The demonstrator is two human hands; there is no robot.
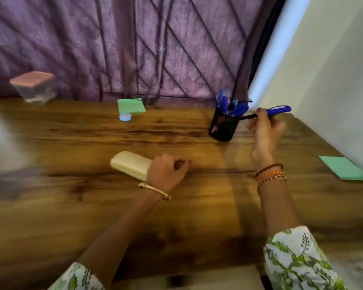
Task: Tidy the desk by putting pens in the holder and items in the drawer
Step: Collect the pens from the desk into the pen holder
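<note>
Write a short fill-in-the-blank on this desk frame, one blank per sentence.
1. The right hand holds a ____ pen.
2. The black mesh pen holder stands on the ____ desk.
3. The left hand lies beside a ____ case.

Missing words: blue; wooden; cream

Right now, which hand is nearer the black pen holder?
Right. The right hand holds a blue pen just beside the pen holder; the left hand is nearer the camera, by the cream case.
</note>
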